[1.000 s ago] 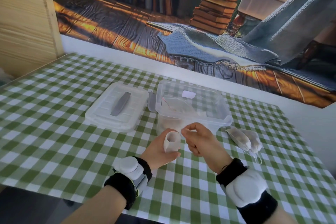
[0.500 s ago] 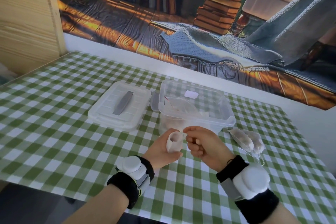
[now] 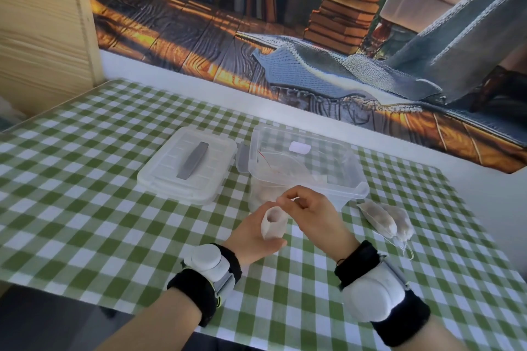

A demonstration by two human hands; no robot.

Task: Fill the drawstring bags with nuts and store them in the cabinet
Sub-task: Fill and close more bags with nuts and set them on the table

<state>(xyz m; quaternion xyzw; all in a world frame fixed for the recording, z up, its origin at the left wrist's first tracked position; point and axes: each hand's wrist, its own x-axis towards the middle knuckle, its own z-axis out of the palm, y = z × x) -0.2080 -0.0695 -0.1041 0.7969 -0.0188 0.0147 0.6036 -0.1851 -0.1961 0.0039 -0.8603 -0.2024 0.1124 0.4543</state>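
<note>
White translucent fabric drawstring bag (image 3: pixel 273 226) stands upright in the left hand (image 3: pixel 251 236), whose fingers curl round its lower half. The bag's mouth is open and faces up, just in front of the clear plastic storage box (image 3: pixel 358 189).

The right hand (image 3: pixel 313 216) hangs at the bag's mouth with its fingers curled and thumb and forefinger tips drawn together. They may pinch one of the nuts or the bag's rim, and I cannot tell which.

By my reading the filling step is in hand. The next move would call for dropping each nut squarely into the narrow opening while the left hand steadies the soft cloth, then drawing the cord tight.

Two filled bags (image 3: pixel 385 218) lie side by side on the green-and-white checked tablecloth (image 3: pixel 85 222), right of the box. The box's clear lid with a grey handle (image 3: pixel 171 177) lies to its left.

Whatever nuts are in the box show only as a pale blur through its wall. The bag's cord is too fine to see. A pale wooden panel (image 3: pixel 37 37) at far left, possibly the cabinet, is cut off by the edge.
</note>
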